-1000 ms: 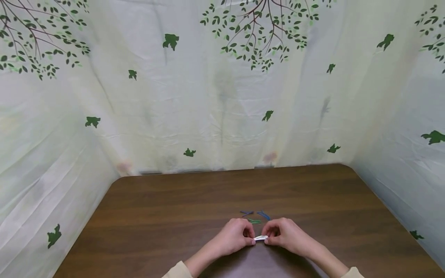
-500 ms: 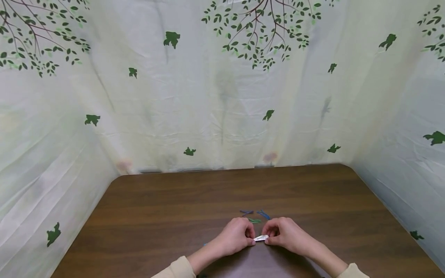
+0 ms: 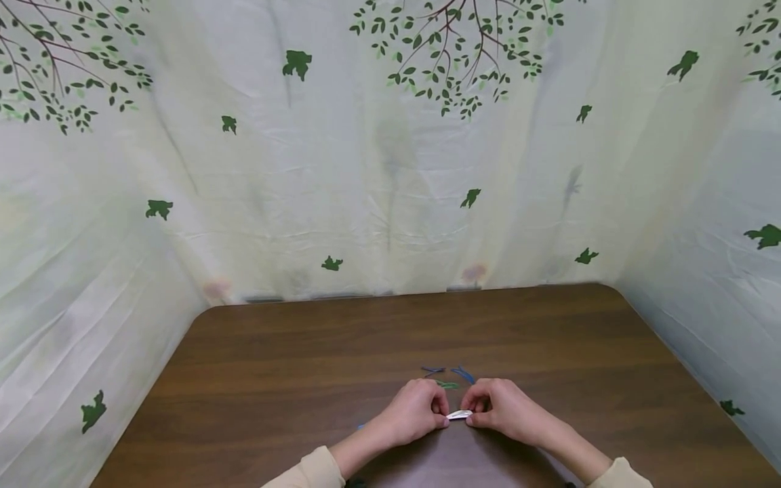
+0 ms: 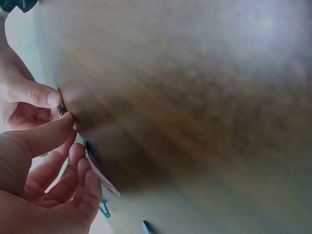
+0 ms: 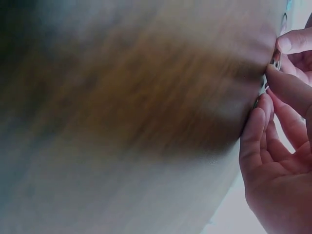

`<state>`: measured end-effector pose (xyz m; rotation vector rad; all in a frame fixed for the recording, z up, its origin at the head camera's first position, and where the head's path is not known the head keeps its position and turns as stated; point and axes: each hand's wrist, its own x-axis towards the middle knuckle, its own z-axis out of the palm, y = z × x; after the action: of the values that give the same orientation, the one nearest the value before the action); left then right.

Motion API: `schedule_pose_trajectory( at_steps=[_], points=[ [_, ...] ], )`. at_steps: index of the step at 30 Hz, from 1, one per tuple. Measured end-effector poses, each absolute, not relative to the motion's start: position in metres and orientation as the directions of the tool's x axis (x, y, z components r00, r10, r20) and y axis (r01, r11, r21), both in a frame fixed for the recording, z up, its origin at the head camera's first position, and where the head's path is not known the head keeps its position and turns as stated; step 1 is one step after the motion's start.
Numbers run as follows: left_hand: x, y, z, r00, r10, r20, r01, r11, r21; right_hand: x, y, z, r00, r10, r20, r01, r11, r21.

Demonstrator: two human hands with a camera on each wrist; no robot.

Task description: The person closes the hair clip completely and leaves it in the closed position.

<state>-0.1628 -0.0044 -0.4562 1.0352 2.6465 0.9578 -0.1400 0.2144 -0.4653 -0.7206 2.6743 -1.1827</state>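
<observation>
A small white hair clip (image 3: 459, 415) lies between both hands, low over the table. My left hand (image 3: 417, 412) pinches its left end between thumb and fingertips. On its right end, my right hand (image 3: 503, 410) has a matching pinch. In the left wrist view the clip (image 4: 61, 108) shows dark and edge-on near the thumbs. A flat pink piece (image 4: 103, 171) shows beside the left fingers. Just beyond the hands lie a green clip (image 3: 447, 385), a blue clip (image 3: 464, 375) and a dark blue-purple clip (image 3: 433, 371).
A brown wooden table (image 3: 274, 366) spreads under the hands. White curtains (image 3: 390, 203) printed with leaves hang behind and at both sides. A bit of blue (image 3: 360, 426) peeks out beside the left forearm. The left wrist view shows a teal clip (image 4: 104, 208) past the fingers.
The white clip has turned slightly, its broad face showing more than a second ago. Both hands keep their pinch. A blue bit has come into view by the left forearm.
</observation>
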Motion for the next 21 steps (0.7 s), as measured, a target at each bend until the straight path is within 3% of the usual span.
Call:
schedule_pose_trajectory(
  at_steps=[10,21],
  points=[
    [-0.163,-0.007,-0.458,-0.744,0.661,0.099,0.573,0.554,0.604,-0.138,0.215,-0.464,-0.868,-0.488,0.093,-0.394,0.562,-0.727],
    [-0.165,-0.016,-0.460,-0.736,0.664,0.132,0.557,0.482,0.676,-0.136,0.218,-0.463,-0.882,-0.465,0.076,-0.352,0.542,-0.763]
  ],
)
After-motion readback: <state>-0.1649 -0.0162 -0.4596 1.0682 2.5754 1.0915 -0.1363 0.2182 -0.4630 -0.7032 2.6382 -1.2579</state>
